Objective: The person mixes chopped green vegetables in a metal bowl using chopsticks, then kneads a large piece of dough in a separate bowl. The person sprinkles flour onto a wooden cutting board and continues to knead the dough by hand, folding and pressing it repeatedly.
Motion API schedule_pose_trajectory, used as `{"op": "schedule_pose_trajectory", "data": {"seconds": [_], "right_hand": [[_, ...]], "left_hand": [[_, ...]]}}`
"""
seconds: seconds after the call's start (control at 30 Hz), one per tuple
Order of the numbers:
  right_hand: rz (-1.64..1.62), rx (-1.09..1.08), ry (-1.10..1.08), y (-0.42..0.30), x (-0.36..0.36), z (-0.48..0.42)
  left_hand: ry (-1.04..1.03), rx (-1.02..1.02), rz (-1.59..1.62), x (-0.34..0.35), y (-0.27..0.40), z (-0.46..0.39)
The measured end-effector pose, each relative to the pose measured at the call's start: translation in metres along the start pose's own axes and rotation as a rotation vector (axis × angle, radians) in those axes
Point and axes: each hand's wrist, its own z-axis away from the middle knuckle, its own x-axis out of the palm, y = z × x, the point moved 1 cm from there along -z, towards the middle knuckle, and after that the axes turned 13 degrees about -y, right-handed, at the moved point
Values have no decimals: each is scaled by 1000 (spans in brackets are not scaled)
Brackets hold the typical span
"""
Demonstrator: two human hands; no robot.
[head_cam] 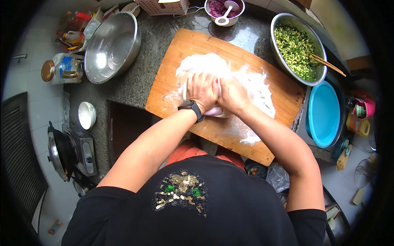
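A pale lump of dough lies near the front edge of a wooden board, mostly hidden under both hands. My left hand, with a dark band at its wrist, presses on the dough's left part, its fingers pointing away from me. Against it, my right hand bears on the dough's right part, its fingers curled. White flour is spread thickly behind and to the right of the hands.
Around the board stand an empty steel basin, a bowl of purple mash with a white masher, and a steel bowl of chopped greens with chopsticks. A blue basin is at right, a white bowl at left.
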Motion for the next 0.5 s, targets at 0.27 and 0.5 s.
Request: {"op": "schedule_pose_trajectory", "data": {"seconds": [0.27, 0.5], "right_hand": [[53, 240, -96, 12, -8, -26], [20, -298, 248, 9, 9, 39]], "left_hand": [[62, 88, -11, 9, -17, -52], [-429, 27, 241, -46, 12, -32]]}}
